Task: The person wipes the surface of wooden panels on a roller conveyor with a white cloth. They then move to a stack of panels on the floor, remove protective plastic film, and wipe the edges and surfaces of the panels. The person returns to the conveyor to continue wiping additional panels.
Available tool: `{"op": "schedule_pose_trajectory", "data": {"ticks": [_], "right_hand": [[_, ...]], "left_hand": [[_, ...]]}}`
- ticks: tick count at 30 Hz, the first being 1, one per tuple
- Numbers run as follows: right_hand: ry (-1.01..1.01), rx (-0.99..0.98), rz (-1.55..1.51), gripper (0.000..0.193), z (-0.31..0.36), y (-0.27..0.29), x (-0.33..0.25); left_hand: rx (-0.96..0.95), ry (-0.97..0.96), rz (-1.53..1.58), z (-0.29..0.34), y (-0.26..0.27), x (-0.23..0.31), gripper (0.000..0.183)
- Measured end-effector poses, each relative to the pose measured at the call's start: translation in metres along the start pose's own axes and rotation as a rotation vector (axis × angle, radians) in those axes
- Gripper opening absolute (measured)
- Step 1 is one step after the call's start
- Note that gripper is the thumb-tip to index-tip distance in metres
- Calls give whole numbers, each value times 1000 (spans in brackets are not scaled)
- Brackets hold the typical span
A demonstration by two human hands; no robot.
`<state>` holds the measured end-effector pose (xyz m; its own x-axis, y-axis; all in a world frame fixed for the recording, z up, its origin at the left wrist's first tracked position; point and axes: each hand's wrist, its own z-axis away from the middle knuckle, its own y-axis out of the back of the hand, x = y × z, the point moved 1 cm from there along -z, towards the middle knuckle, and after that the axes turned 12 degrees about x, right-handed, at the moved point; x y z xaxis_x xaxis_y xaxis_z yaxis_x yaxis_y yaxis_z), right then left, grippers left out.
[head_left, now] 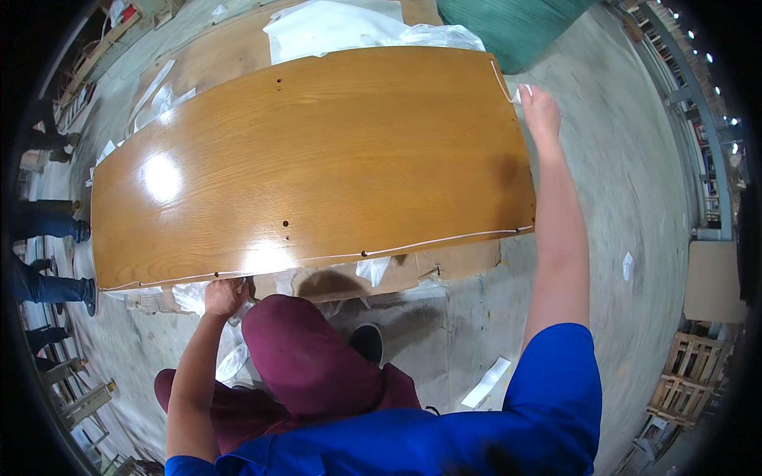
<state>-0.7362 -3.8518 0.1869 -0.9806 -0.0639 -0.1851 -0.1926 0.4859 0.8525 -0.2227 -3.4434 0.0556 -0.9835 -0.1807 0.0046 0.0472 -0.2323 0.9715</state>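
A large glossy wooden panel [389,151], honey brown with several dark holes, lies flat in front of me. My right hand [542,111] is closed just off its far right corner, pinching a small white piece [521,94]. A thin white line runs from that corner to the piece; whether it is cord or something else I cannot tell. A similar thin white strand [444,239] follows the near edge. My left hand [225,297] is closed at the near edge, left of my knee, beside crumpled white plastic wrap [190,297]; its fingertips are partly hidden.
Cardboard [456,260] and white wrapping sheet [333,28] show under and behind the panel. A green bundle [516,28] sits at the far right corner. A white strip [486,382] lies on the floor. People's legs [51,222] are at the left, wooden pallets [686,369] at the right.
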Motion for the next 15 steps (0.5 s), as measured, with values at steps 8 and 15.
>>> {"op": "schedule_pose_trajectory", "data": {"ticks": [8,15], "right_hand": [[-33,-65,-78,39,41,26,15],[-24,-38,-48,38,45,34,11]], "left_hand": [[58,-49,39,1,1,0,28],[97,-89,14,3,-1,-3,28]]}}
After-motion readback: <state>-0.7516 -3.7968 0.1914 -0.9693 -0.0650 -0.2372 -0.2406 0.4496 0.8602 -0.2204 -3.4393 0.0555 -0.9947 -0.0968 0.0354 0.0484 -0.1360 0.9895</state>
